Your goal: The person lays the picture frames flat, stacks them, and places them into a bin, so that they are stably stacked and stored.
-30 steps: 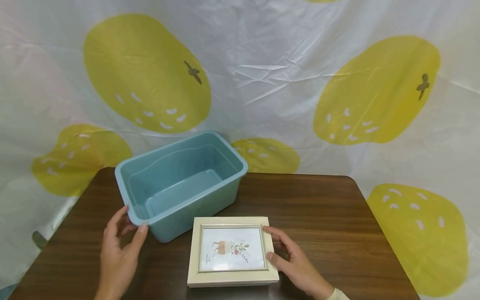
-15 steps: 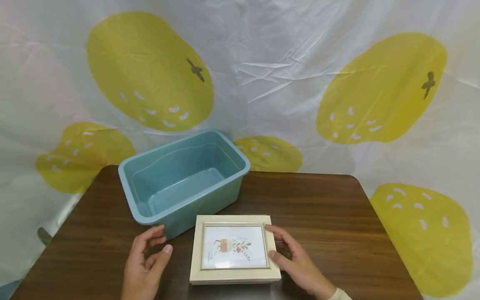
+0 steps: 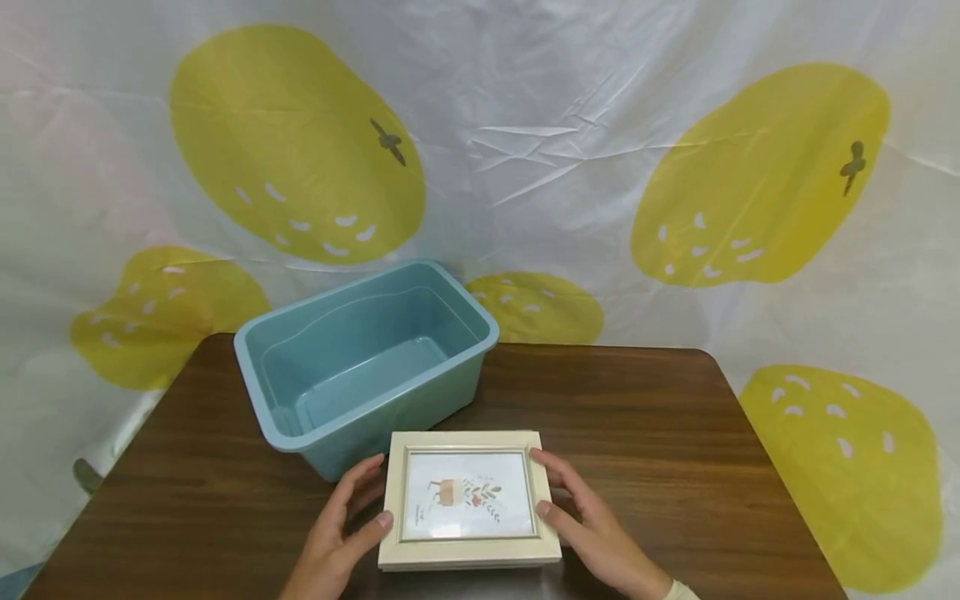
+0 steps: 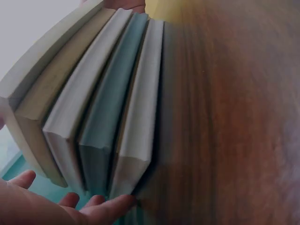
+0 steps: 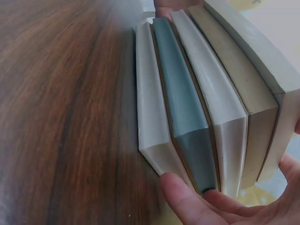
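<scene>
Picture frames (image 3: 467, 552) lie stacked flat at the front middle of the table. On top is a cream one around a print of a plant. The left wrist view shows the stack's side: cream, tan (image 4: 65, 70), white and blue-grey (image 4: 115, 89) edges. My left hand (image 3: 337, 525) is at the stack's left side, thumb tip right at the top frame's edge, fingers loosely bent. On the opposite side, my right hand (image 3: 596, 525) holds the stack, its thumb on the top frame's right border and its fingers (image 5: 183, 194) curled against the lower frames.
A blue plastic bin (image 3: 360, 408) with nothing inside stands behind the stack to the left, its near corner close to my left fingers. The dark wooden table (image 3: 637, 425) extends to the right. A white cloth (image 3: 525, 108) with yellow fruit prints hangs behind.
My left hand has let go of the bin's near corner and moved right to the stack's left side. The right hand has stayed at the stack; bin and frames look unmoved.
</scene>
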The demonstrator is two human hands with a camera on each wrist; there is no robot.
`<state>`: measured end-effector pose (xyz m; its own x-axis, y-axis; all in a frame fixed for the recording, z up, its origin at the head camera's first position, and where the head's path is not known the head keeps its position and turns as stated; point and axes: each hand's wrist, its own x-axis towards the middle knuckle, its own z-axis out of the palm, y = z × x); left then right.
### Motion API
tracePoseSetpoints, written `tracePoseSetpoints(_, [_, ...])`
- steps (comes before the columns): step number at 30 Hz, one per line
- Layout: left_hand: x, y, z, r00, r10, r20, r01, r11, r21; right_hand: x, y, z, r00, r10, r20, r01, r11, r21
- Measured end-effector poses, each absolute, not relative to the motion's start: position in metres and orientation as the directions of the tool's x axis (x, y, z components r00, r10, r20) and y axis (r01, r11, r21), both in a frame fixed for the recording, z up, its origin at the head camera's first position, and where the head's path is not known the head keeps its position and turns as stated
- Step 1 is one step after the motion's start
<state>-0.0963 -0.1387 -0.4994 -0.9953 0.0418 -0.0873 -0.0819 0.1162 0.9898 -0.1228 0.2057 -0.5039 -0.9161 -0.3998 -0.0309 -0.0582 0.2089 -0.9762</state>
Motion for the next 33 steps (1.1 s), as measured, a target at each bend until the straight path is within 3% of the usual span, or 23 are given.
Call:
tracePoseSetpoints(7, [-0.099, -0.138, -0.501, -0.992, 0.081, -0.100, -0.092, 0.094, 0.991, -0.119, 0.207, -0.505, -0.917, -0.398, 0.026, -0.164, 0.315, -0.935])
tracePoseSetpoints(17, [-0.102, -0.137, -0.502, -0.988, 0.097, -0.122, -0.118, 0.045, 0.992, -0.114, 0.202, -0.503, -0.930, -0.368, 0.027, -0.173, 0.370, -0.913])
tracePoseSetpoints(24, [-0.102, -0.139, -0.505, -0.992, 0.104, -0.074, -0.071, 0.025, 0.997, -0.113, 0.200, -0.502, -0.938, -0.346, 0.002, -0.114, 0.305, -0.946])
tracePoseSetpoints(33, [-0.101, -0.143, -0.507, -0.986, 0.160, -0.049, -0.050, -0.004, 0.999, -0.111, 0.197, -0.504, -0.944, -0.319, 0.082, -0.163, 0.239, -0.957])
